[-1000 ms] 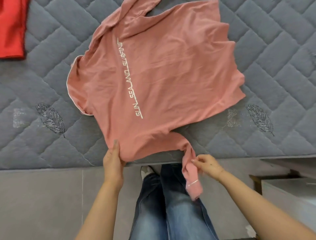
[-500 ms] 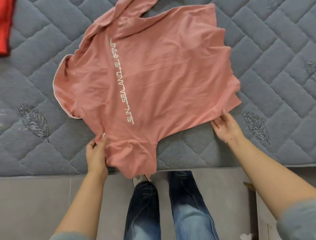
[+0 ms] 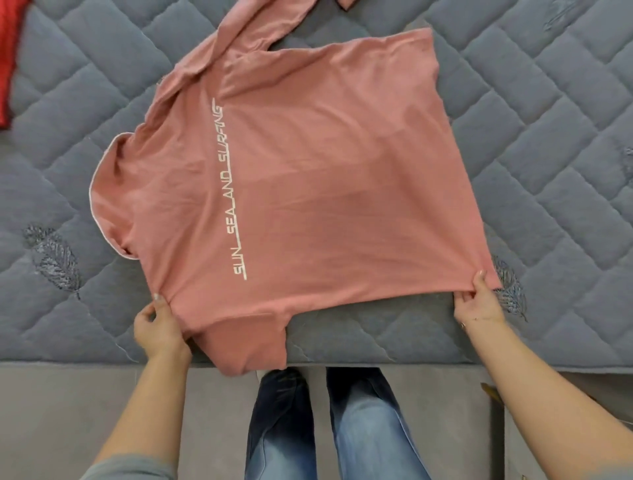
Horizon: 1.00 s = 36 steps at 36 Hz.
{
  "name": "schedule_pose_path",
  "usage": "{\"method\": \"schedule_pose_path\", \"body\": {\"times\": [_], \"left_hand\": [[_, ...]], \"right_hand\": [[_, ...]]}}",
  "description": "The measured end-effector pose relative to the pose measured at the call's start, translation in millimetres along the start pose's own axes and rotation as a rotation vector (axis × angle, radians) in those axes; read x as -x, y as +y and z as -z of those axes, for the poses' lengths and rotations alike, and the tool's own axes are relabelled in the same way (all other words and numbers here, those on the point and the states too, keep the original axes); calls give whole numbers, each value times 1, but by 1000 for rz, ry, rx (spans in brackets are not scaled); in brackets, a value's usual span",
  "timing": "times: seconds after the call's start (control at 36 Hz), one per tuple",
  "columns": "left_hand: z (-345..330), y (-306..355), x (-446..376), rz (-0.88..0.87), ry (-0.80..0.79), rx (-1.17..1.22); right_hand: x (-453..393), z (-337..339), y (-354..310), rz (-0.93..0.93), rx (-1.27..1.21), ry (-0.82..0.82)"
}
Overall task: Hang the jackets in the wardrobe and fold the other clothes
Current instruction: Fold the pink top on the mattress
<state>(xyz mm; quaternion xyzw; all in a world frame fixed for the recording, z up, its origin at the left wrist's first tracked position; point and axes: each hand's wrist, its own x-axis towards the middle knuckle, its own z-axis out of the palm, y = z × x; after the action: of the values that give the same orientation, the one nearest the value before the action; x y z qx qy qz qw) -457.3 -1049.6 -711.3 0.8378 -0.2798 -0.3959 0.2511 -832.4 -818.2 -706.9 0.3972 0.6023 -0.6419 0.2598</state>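
Note:
A pink T-shirt (image 3: 308, 192) with white lettering lies spread on the grey quilted mattress (image 3: 548, 137). Its neck points left and its hem right. One sleeve hangs over the mattress's near edge; the other runs toward the top of the frame. My left hand (image 3: 159, 325) pinches the near side of the shirt beside the hanging sleeve. My right hand (image 3: 479, 301) pinches the near hem corner, and the cloth between my hands is pulled taut.
A red garment (image 3: 8, 61) lies at the mattress's far left edge. A darker piece of cloth (image 3: 346, 3) shows at the top edge. My legs in blue jeans (image 3: 342, 428) stand against the bed on a grey floor.
My right hand took hold of the hem corner and pulled it right. My left hand stayed at the near side. The shirt now lies flatter and smoother.

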Motion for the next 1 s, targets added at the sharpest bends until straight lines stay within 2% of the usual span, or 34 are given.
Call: {"method": "schedule_pose_path", "body": {"times": [0.08, 0.22, 0.36, 0.44, 0.53, 0.61, 0.72, 0.83, 1.0], "left_hand": [[3, -4, 3, 47, -129, -92], [14, -13, 12, 7, -376, -133], [29, -29, 13, -179, -293, -314], [39, -35, 10, -201, -238, -372], [44, -24, 5, -156, -176, -346], [44, -1, 6, -354, -130, -415], [24, 39, 20, -658, -330, -462], [-20, 81, 32, -706, -543, -440], [-107, 137, 35, -790, -658, -415]], "right_hand": [[-2, 3, 0, -4, -19, -45], [13, 9, 22, -98, 57, -191], [43, 1, 63, -170, 132, -248], [59, 0, 86, -140, 159, -184], [70, 0, 100, -45, 236, -41], [84, -4, 105, 70, 378, -14], [104, -23, 104, 251, 564, -181], [108, -61, 92, 355, 719, -382], [84, -146, 50, 639, 936, -565]]}}
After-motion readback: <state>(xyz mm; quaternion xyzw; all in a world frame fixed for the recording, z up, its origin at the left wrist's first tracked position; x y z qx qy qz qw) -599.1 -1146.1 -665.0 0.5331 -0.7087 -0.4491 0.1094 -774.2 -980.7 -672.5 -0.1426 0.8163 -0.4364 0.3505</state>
